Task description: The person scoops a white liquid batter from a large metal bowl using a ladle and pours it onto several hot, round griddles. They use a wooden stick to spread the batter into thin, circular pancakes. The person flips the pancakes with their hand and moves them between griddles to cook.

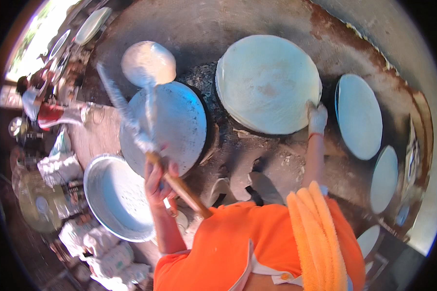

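Note:
My bare left hand (158, 178) is closed around the wooden handle (184, 194) of a long two-pronged tool, whose blurred metal prongs (118, 96) spread apart above a large round grey metal pan (180, 120). Whether the prongs touch the pan cannot be told. In a pale work glove, my right hand (317, 118) grips the near right rim of a large, pale round disc (267, 82). Layered edges show beneath this disc, like a stack. Beyond the grey pan lies a smaller tan round piece (149, 62), with one prong's tip overlapping its edge in view.
Left of me stands a wide metal basin (120, 198). Dark lumps like charcoal (200, 76) lie between pan and disc. More pale discs (360, 116) lean at the right. White sacks (107, 251) fill the lower left. Another person (32, 98) sits at far left.

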`<state>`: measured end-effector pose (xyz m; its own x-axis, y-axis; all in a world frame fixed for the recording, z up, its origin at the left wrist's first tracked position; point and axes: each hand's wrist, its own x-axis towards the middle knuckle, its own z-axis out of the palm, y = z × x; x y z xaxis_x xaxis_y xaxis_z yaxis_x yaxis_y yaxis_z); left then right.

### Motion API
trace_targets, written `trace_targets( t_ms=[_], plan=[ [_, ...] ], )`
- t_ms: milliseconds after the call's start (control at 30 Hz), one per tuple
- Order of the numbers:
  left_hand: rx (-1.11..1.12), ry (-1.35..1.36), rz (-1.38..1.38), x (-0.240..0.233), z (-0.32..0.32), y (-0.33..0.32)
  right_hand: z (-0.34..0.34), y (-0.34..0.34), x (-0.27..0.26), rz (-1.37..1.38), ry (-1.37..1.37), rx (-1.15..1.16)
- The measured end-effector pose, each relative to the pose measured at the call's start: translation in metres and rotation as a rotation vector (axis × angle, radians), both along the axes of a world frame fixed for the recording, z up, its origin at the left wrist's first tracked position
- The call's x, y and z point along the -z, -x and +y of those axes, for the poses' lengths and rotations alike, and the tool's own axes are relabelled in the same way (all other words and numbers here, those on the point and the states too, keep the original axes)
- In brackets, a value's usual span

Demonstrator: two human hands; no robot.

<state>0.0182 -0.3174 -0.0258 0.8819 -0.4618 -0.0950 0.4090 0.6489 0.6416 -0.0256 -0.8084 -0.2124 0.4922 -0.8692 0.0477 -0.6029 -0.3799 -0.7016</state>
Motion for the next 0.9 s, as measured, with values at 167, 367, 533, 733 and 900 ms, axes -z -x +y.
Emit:
trace_targets(
  t_ms=[167, 367, 533, 733, 900],
  plan=[
    [0.174, -0.361, 0.21, 0.005, -0.01, -0.054, 0.045, -0.007, -0.074, 0.128, 0.219, 0.05],
    [0.229, 0.026, 0.134, 0.02, 0.027, -0.043, 0.117, 0.0, -0.126, -0.301, 0.295, 0.041],
    [0.263, -0.272, 0.243, 0.022, 0.012, -0.028, 0.137, 0.088, -0.171, -0.645, 0.033, 0.147],
    [0.394, -0.356, 0.3, 0.057, 0.025, 0.044, 0.193, 0.328, -0.18, -0.185, 0.217, 0.469],
    [0.585, -0.64, -0.045, 0.071, -0.017, 0.13, 0.316, 0.644, -0.14, -0.012, 0.515, 1.009]
  ],
)
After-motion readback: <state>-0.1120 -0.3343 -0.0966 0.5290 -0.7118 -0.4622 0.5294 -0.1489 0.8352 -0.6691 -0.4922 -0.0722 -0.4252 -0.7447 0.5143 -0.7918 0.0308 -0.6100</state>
